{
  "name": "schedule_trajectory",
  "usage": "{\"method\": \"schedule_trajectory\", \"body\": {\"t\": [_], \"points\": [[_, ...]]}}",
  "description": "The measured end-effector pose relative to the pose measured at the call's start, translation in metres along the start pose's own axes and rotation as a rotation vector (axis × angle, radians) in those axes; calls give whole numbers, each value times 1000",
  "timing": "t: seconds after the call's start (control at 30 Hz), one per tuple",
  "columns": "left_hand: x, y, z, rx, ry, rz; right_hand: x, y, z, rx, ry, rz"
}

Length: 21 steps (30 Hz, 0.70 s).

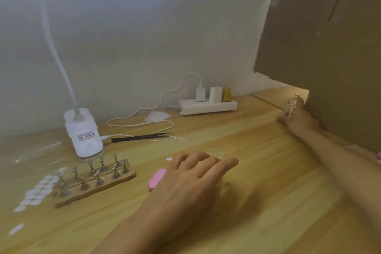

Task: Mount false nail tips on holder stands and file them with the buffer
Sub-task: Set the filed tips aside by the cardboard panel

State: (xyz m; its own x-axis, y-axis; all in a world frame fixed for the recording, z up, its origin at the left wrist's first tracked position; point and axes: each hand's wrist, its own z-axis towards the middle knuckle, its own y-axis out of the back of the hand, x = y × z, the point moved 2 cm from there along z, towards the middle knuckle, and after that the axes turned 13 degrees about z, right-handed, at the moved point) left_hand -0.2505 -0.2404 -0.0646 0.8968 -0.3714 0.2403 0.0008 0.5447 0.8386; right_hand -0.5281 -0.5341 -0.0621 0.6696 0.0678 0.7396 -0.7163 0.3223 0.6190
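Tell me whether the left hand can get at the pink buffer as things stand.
Probably yes. The pink buffer lies on the table right beside the open left hand, partly under its edge, with nothing between them.

free: table [268, 202] centre | blocked: cardboard sheet [319, 47] right; lamp [84, 132], holder stands [94, 173] left

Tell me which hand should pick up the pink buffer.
Left. The left hand lies open right beside the pink buffer; the right hand is away at the cardboard box, gripping a strip of nail tips.
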Motion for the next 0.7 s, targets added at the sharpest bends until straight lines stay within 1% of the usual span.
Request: {"method": "schedule_trajectory", "body": {"t": [0.13, 0.23, 0.3, 0.4, 0.47, 0.5, 0.57, 0.6, 0.63, 0.7], "points": [[1, -1, 2, -18, 23, 13, -4, -1, 14, 12, -13, 17], [1, -3, 2, -18, 36, 3, -7, 0, 17, 21, 26, -35], [1, -4, 1, 0, 34, 6, -9, -1, 15, 22, 124, -31], [1, -7, 0, -8, 33, 7, -13, -7, 8, 174, 322, 13], [0, -7, 0, -27, 34, 26, -16, -6, 14, 254, 381, -93], [0, -7, 0, -35, 35, 34, -17, -2, 18, 274, 358, -165], [1, -9, 0, -36, 37, 32, -21, 5, 23, 258, 227, -307], [2, -9, -1, -40, 38, 32, -23, 5, 22, 252, 190, -330], [3, -8, -2, -53, 35, 41, -23, 5, 20, 248, 193, -309], [2, -2, -1, -96, -11, 106, -12, 2, 8, 275, 299, -190]]}}
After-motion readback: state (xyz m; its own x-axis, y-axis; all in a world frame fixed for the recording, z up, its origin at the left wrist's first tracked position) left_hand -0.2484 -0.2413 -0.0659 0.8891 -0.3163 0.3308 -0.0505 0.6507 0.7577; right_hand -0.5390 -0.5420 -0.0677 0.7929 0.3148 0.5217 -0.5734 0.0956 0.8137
